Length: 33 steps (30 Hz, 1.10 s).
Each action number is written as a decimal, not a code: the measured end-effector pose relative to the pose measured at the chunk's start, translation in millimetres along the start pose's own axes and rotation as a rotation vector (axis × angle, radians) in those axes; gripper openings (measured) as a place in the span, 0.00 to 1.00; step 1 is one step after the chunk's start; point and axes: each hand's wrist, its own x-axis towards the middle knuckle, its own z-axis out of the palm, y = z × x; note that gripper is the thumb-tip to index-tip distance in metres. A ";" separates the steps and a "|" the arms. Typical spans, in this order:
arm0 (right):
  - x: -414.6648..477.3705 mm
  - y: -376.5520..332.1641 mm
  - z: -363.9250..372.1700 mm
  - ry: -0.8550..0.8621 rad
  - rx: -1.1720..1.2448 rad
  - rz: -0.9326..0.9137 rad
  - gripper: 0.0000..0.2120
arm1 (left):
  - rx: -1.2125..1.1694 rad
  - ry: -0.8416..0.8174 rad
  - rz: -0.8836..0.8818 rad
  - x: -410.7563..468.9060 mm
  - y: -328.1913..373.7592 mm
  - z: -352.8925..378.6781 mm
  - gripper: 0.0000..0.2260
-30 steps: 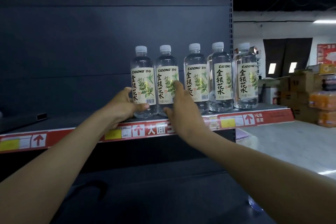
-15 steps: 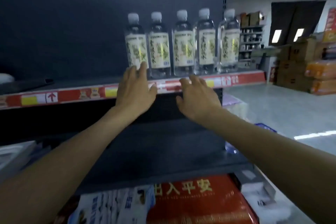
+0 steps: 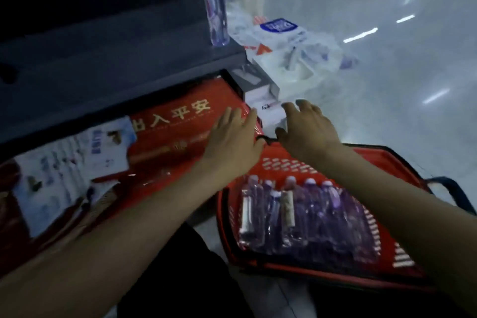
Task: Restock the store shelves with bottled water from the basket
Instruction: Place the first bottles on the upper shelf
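Note:
A red shopping basket point(image 3: 402, 160) sits on the floor at lower right, with several clear water bottles point(image 3: 304, 214) lying on their sides in it. My left hand point(image 3: 233, 142) hovers above the basket's far left corner, fingers spread and empty. My right hand point(image 3: 307, 126) hovers above the basket's far rim, fingers apart and holding nothing. One upright bottle point(image 3: 216, 10) stands at the right end of a dark grey shelf point(image 3: 116, 59). The upper shelf with the row of bottles is out of view.
A red mat with gold characters point(image 3: 180, 124) lies on the bottom shelf, with white printed packs point(image 3: 64, 175) on its left. White boxes and plastic-wrapped packs point(image 3: 284, 46) are piled on the floor by the shelf's end. Glossy floor point(image 3: 387, 72) stretches to the right.
My view has swung down from the upper shelf to the floor. Both hands have left the shelf edge and dropped to just above the basket, still empty.

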 end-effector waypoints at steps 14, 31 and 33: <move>-99.8 126.2 182.1 -0.478 0.316 0.427 0.20 | -0.552 -0.453 -0.785 -47.3 40.7 194.5 0.35; -78.2 86.3 208.8 -0.448 0.263 0.426 0.32 | -0.858 -0.355 -0.847 -40.4 11.2 206.2 0.14; -74.8 85.4 211.6 -0.466 0.363 0.489 0.31 | -0.857 -0.309 -0.836 -41.8 13.7 209.0 0.13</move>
